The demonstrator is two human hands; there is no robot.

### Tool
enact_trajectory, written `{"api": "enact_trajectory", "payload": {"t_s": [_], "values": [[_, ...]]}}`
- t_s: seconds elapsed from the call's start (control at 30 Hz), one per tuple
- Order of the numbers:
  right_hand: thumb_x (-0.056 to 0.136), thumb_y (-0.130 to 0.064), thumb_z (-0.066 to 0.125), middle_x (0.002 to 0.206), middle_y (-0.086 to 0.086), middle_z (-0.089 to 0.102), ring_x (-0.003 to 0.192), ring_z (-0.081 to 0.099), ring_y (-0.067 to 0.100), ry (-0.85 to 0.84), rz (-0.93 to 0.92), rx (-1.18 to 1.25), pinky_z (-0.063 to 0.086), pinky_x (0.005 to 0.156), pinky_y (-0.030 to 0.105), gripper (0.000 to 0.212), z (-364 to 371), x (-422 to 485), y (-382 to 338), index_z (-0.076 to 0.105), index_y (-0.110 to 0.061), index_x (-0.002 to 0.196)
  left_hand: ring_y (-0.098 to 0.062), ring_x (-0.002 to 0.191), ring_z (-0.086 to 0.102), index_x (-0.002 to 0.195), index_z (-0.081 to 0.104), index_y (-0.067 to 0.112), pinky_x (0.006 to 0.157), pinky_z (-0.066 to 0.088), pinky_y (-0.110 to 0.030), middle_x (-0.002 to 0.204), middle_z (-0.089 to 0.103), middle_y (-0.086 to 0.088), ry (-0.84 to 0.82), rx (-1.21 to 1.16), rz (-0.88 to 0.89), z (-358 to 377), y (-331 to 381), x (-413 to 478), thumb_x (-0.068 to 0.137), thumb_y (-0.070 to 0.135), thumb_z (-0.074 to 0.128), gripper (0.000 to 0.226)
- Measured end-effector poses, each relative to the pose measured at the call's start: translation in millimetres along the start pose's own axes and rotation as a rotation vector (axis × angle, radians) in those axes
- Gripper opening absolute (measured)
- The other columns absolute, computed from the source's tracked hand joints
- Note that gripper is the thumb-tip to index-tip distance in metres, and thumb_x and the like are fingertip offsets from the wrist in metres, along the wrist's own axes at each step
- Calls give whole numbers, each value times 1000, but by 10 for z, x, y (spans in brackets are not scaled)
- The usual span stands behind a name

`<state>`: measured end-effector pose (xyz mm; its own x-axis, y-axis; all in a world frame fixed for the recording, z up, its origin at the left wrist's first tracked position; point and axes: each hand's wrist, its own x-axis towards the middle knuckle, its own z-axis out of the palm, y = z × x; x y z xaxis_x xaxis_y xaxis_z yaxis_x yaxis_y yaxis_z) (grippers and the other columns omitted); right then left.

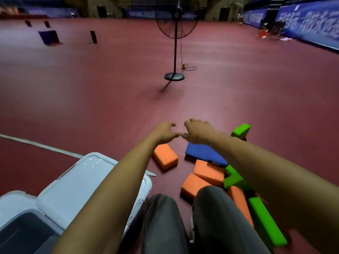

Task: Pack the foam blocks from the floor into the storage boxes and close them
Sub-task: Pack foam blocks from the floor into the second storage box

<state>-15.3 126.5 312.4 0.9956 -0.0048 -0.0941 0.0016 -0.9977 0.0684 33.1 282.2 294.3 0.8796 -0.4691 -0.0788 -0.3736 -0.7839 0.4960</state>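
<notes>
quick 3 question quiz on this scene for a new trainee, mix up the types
1. True or false: the left hand and the right hand are each gripping a foam block.
2. Which colour is the flat block just below the right hand? A) blue B) yellow C) white
3. Fill in: the lone orange block lies on the ___, apart from the pile.

Key
1. False: both hands are empty, fingers curled, stretched out above the floor.
2. A
3. floor

Open storage box (22, 228) cut off by btm-left edge.
</notes>
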Motion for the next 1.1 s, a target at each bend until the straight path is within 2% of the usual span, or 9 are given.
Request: {"api": "enact_trajectory", "payload": {"t_s": [0.17, 0.33, 0.43, 0.53, 0.67, 0.8, 0.9, 1.1], "values": [[97, -54, 48, 143, 13, 46, 128, 47, 38, 16, 86, 61, 38, 104, 49, 58, -6, -381, 631, 45, -16, 140, -26, 139, 43, 149, 44, 9, 107, 35, -31, 154, 43, -11, -36, 30, 31, 187, 625, 57, 97, 38, 62, 62], [95, -56, 51, 141, 13, 46, 127, 48, 37, -24, 159, 98, 37, 102, 49, 58, 244, -680, 1218, 46, -17, 137, -26, 132, 50, 149, 43, 11, 100, 39, -29, 149, 49, -11, -145, 67, 67, 675, 1199, 147, 97, 39, 63, 63], [94, -57, 52, 139, 13, 47, 127, 49, 37, -43, 189, 134, 39, 100, 48, 59, 448, -734, 1533, 47, -16, 136, -27, 138, 45, 150, 42, 8, 108, 35, -32, 153, 45, -12, -204, 110, 111, 1010, 1508, 283, 98, 38, 61, 63], [94, -53, 54, 141, 13, 46, 128, 49, 36, -76, 240, 188, 41, 99, 47, 58, 742, -759, 1841, 45, -14, 137, -26, 141, 41, 150, 41, 6, 110, 31, -31, 155, 42, -12, -252, 156, 137, 1362, 1714, 447, 99, 37, 59, 62], [92, -54, 57, 139, 13, 47, 128, 49, 37, -153, 325, 268, 40, 99, 47, 61, 1247, -816, 2209, 44, -15, 136, -27, 140, 42, 149, 42, 7, 111, 33, -33, 153, 44, -12, -332, 203, 134, 1875, 1816, 626, 96, 40, 62, 66], [92, -40, 59, 140, 13, 47, 129, 48, 36, -241, 397, 311, 39, 102, 49, 54, 1733, -783, 2494, 44, -15, 137, -29, 133, 49, 145, 49, 12, 103, 39, -32, 146, 53, -11, -394, 245, 172, 2265, 1837, 838, 94, 36, 65, 58], [91, -35, 58, 141, 13, 47, 131, 47, 37, -309, 453, 318, 37, 106, 50, 51, 2051, -685, 2663, 45, -15, 137, -30, 130, 50, 142, 51, 10, 100, 41, -33, 143, 54, -14, -458, 262, 199, 2496, 1801, 1048, 95, 31, 64, 53], [86, -36, 63, 141, 12, 48, 131, 48, 37, -419, 540, 381, 40, 104, 52, 60, 2782, -409, 2938, 43, -16, 139, -28, 137, 45, 151, 40, 11, 105, 38, -31, 152, 46, -12, -622, 326, 174, 3089, 1523, 1568, 96, 35, 63, 64]]}}
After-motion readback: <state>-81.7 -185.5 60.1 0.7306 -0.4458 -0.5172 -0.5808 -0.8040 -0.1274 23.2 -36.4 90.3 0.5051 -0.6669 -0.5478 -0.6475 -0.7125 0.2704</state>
